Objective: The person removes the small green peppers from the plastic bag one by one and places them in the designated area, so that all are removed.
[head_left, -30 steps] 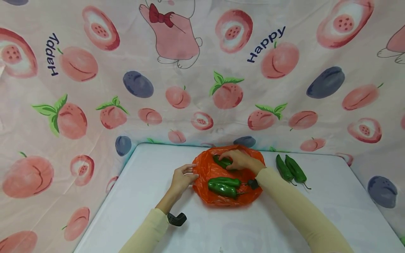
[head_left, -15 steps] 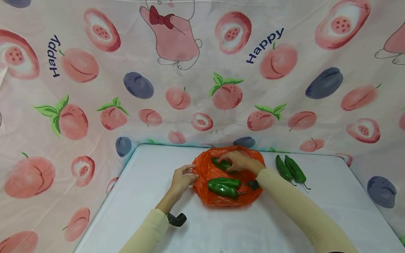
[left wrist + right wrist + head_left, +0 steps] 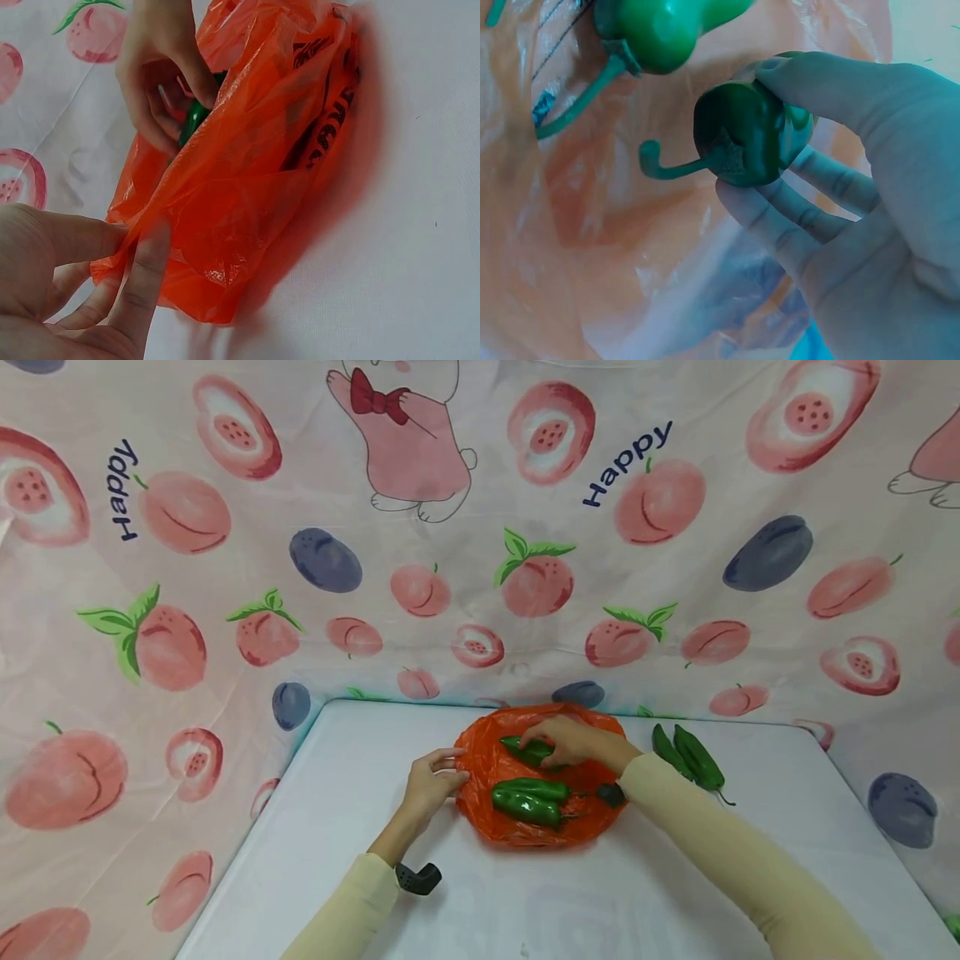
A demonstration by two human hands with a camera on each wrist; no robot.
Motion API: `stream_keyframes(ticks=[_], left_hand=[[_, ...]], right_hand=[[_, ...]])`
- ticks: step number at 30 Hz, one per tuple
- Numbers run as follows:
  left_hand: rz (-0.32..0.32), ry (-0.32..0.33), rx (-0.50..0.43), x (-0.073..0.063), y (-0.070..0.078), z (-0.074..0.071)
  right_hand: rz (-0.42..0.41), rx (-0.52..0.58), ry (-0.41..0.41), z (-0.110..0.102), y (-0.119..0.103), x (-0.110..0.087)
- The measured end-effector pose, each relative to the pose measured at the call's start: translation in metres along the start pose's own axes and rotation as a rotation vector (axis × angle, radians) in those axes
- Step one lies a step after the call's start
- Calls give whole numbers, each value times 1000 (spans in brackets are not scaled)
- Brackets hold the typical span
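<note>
An orange-red plastic bag (image 3: 487, 752) lies spread on the table with green peppers in it. My right hand (image 3: 573, 742) reaches over the bag and grips a green pepper (image 3: 735, 135) between thumb and fingers; its curved stem faces the right wrist camera. My left hand (image 3: 82, 285) pinches the bag's edge at its left side, thumb on one face and fingers on the other. Two more green peppers (image 3: 528, 802) lie side by side in the front part of the bag, stems to the right.
To the right of the bag, two green peppers (image 3: 699, 758) lie on the white table (image 3: 480, 902), one partly behind the right sleeve. A fruit-print cloth (image 3: 450, 543) hangs behind the table. Dark printing (image 3: 326, 127) shows on the bag.
My right forearm has shifted slightly right, now covering part of one pepper outside the bag. The right hand keeps its grip on the pepper, and the left hand has stayed in place.
</note>
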State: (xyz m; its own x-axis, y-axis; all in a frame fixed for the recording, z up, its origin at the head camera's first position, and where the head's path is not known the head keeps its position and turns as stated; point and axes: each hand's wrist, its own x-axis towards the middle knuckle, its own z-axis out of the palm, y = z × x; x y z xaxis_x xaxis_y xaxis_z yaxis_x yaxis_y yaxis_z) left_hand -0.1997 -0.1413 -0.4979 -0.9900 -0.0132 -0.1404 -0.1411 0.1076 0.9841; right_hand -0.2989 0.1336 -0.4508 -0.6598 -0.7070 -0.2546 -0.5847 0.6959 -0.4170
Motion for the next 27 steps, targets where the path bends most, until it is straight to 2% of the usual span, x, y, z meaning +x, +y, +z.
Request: stream_keyframes(ticks=[13,15,27], left_hand=[[-3,3,4,1,-1,-1],[-2,-1,5,-2,3,0],[-22,12,8,1,-2,1]], right_hand=[[-47,-25,5,-18,-5,-21],[-48,-28,11,-20,-7,-25],[-149,49,127,-37,-18,-40]])
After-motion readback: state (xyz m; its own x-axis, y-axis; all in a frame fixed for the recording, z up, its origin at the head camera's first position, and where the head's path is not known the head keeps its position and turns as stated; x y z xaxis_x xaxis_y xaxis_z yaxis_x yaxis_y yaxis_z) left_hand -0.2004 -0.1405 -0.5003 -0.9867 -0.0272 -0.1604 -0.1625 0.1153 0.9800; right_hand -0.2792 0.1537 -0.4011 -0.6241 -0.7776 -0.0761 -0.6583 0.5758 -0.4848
